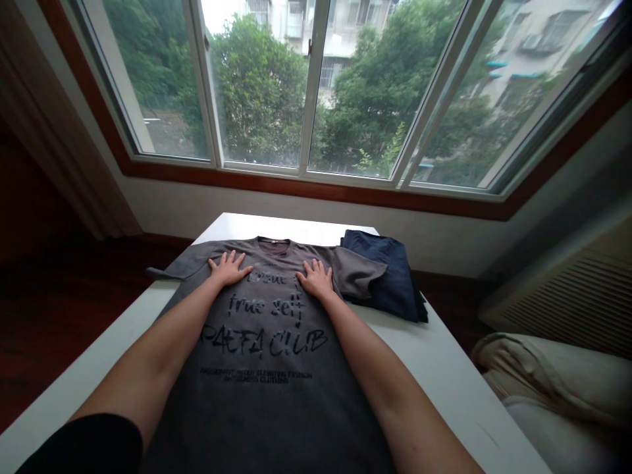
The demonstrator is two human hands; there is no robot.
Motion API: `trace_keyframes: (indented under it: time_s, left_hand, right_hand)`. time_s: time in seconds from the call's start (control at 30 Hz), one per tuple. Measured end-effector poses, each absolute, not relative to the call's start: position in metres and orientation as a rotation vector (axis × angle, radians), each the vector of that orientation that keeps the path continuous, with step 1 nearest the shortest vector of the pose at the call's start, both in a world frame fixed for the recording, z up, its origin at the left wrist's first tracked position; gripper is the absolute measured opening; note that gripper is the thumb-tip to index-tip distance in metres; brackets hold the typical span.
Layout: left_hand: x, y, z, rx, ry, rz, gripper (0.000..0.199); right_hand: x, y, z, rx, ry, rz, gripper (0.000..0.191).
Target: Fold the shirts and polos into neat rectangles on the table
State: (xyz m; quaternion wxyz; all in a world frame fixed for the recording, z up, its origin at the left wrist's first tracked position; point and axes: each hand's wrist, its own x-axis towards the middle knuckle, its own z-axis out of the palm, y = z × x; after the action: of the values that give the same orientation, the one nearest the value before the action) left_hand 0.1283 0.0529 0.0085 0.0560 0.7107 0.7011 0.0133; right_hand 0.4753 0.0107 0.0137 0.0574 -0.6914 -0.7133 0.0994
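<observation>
A dark grey T-shirt (266,408) with black lettering lies spread front side up, its collar at the far end. My left hand (228,269) rests on the chest just below the left shoulder, fingers spread flat. On the other side of the lettering, my right hand (316,279) presses flat on the cloth with its fingers apart. The left sleeve tip hangs past the table's edge. The right sleeve lies over part of a stack of folded dark navy clothes (390,266). The shirt's lower hem is out of view.
The shirt lies on a white table (469,408) that narrows away from me toward a window (306,174). A curtain (59,118) hangs at the left. Pale bundled fabric (557,375) sits at the right, below a slatted panel (582,283).
</observation>
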Motion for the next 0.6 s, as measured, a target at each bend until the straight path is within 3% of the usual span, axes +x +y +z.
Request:
trace_keyframes:
  time_s: [0.6]
  left_hand:
    - [0.136,0.091,0.004,2.172,2.113,0.048,0.089]
  right_hand:
    - [0.484,0.040,0.009,-2.107,-2.135,0.293,0.078]
